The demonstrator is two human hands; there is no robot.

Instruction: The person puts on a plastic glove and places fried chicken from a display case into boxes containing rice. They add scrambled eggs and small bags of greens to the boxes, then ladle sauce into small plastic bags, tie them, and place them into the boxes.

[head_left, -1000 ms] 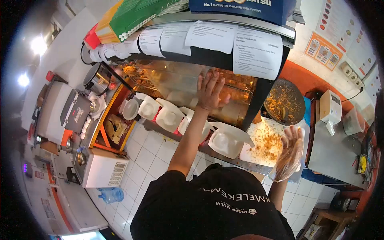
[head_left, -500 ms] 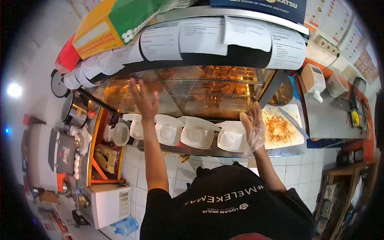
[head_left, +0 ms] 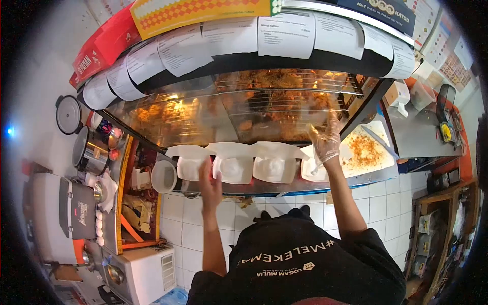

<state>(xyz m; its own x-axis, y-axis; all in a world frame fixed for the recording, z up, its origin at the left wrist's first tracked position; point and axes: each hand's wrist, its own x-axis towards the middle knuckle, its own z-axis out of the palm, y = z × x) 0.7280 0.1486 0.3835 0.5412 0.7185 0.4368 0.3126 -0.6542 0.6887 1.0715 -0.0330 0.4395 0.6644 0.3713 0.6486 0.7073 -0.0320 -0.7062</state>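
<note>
My left hand [head_left: 209, 184], bare and a little blurred, is above the front of the counter by an open white paper box [head_left: 235, 170]. Its fingers look stretched out, with the thumb apart, and nothing shows in them. In a clear plastic glove, my right hand [head_left: 326, 141] is raised before the glass display warmer [head_left: 188, 119], fingers apart and holding nothing visible. Below it is another white box [head_left: 309, 172], partly covered by the hand. Several such boxes stand in a row. Browned fried food [head_left: 284, 81] lies on wire racks behind the glass.
A white cutting board [head_left: 378, 161] with crumbs and a knife [head_left: 378, 142] lies at the right. A round plastic tub [head_left: 164, 176] stands left of the boxes. Printed sheets [head_left: 285, 38] hang along the warmer's top, with red [head_left: 104, 51] and yellow cartons [head_left: 198, 18] above.
My left hand has come down from before the glass to the boxes. My right hand has risen slightly, staying open. The view has shifted.
</note>
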